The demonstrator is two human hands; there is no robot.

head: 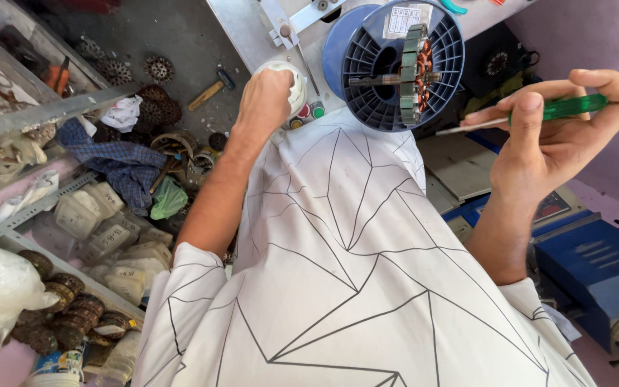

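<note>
Just right of the left hand (pixel 265 97), whose fingers clasp a white knob (pixel 291 84), a stator (pixel 415 72) sits on the winder spindle before a blue spool (pixel 367 61). Right hand (pixel 560 136) fingers pinch a green screwdriver (pixel 539 112), apparently poised between turns; the tip would next need aligning.

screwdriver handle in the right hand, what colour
Translucent green; the screwdriver handle shows best in the head view, in the right hand.

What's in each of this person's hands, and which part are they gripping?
Right hand pinches a screwdriver by its green handle. Left hand wraps around a white round knob on the machine.
</note>
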